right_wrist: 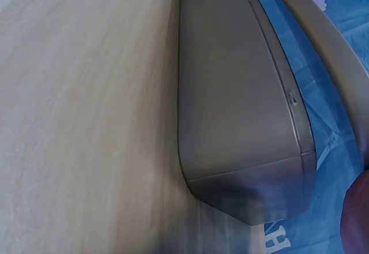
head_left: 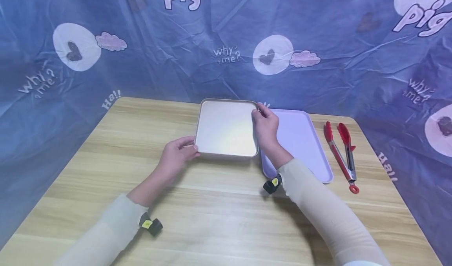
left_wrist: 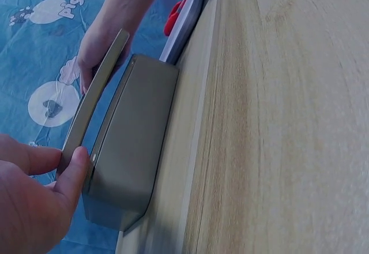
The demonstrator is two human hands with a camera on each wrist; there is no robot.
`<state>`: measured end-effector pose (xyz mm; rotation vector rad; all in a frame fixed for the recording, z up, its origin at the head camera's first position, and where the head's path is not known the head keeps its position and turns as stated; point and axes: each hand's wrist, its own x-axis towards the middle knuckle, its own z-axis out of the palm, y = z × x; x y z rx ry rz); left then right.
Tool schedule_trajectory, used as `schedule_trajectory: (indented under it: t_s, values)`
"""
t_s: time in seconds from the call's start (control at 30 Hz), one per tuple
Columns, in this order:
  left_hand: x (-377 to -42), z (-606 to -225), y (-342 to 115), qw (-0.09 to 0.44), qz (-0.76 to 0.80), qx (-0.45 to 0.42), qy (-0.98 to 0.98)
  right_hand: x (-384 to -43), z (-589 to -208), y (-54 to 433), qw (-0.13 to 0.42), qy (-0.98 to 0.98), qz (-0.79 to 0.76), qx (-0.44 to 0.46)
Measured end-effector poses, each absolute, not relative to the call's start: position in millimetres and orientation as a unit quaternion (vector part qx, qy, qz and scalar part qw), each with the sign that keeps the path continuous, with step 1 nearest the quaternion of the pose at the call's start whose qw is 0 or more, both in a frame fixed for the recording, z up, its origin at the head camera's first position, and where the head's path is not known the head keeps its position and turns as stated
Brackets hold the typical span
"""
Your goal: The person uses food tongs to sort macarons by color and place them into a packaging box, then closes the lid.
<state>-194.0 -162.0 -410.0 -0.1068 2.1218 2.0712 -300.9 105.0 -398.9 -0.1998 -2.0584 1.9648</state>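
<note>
A shallow, light metal box lid [head_left: 226,126] is held between both hands. The left hand [head_left: 174,158] pinches its near left corner between thumb and fingers. At the far right edge, the right hand [head_left: 267,128] grips it with the thumb on top. In the left wrist view, a gap separates the lid [left_wrist: 95,101] from the top of a deep, rectangular tin box [left_wrist: 137,130], which sits on the table under it. From above, the lid hides nearly all of the box. The right wrist view shows the box's side [right_wrist: 236,86] closely, with part of the right hand [right_wrist: 354,219] at the edge.
A pale purple tray [head_left: 300,140] lies right of the box, partly under the right forearm. Farther right, red-tipped tongs [head_left: 342,156] rest spread on the wooden table [head_left: 212,223]. A blue printed cloth [head_left: 159,54] hangs behind the table.
</note>
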Motion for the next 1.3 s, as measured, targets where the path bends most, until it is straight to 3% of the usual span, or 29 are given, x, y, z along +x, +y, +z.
schedule_trajectory:
  t_s: [0.53,0.77,1.3]
  values:
    - [-192.6,-406.6,-163.7,0.04,0.668,-0.05,0.741,-297.2,-346.9,121.2,0.058,-0.813,0.579,-0.023]
    - [-192.6,-406.1,-162.2,0.031,0.671,-0.047,0.739,-291.4,-333.7,122.6,0.014,-0.746,0.666,-0.021]
    - [-198.3,-402.6,-154.6,0.07,0.754,-0.061,0.65,-285.7,-323.9,118.6,0.077,-0.623,0.777,-0.049]
